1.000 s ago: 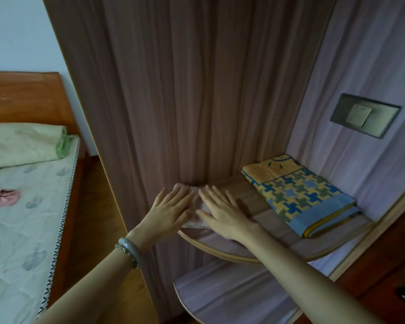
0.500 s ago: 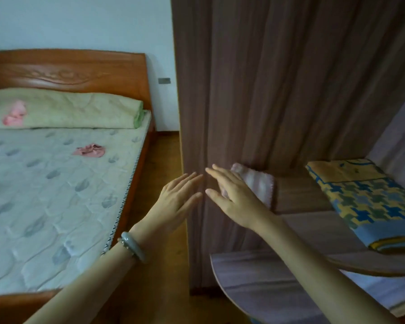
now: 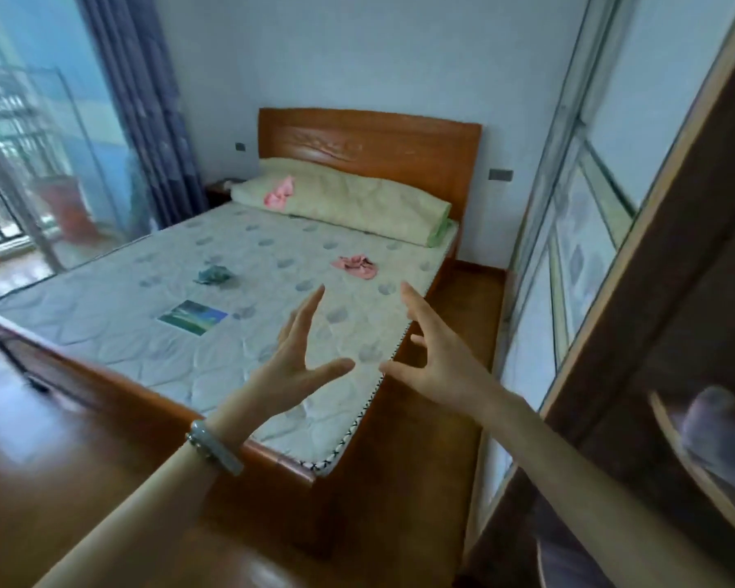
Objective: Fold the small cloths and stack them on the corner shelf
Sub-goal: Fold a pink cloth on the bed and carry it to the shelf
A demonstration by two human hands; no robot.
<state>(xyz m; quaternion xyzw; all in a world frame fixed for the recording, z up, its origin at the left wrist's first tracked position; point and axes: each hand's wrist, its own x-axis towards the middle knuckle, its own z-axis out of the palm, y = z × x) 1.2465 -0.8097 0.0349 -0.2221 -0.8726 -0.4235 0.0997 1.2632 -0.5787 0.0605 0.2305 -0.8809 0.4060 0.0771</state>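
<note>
A: While both hands are empty, we size up the quilted bed (image 3: 153,333): three crumpled cloths left; one on the shelf (image 3: 696,468).
B: Nearest is the pink cloth (image 3: 355,266) mid-mattress. Our left hand (image 3: 302,358) and right hand (image 3: 433,367) are spread wide.
A: Soft, limp fabric. We should flatten first, then fold square.

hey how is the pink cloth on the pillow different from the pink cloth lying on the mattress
The pink cloth on the pillow sits at the head of the bed by the headboard; the pink cloth on the mattress lies lower down, nearer the hands. The pillow one is bunched into a taller clump; the mattress one is spread flatter and wider. Both are pink, crumpled and unfolded, and neither is being touched.
</note>
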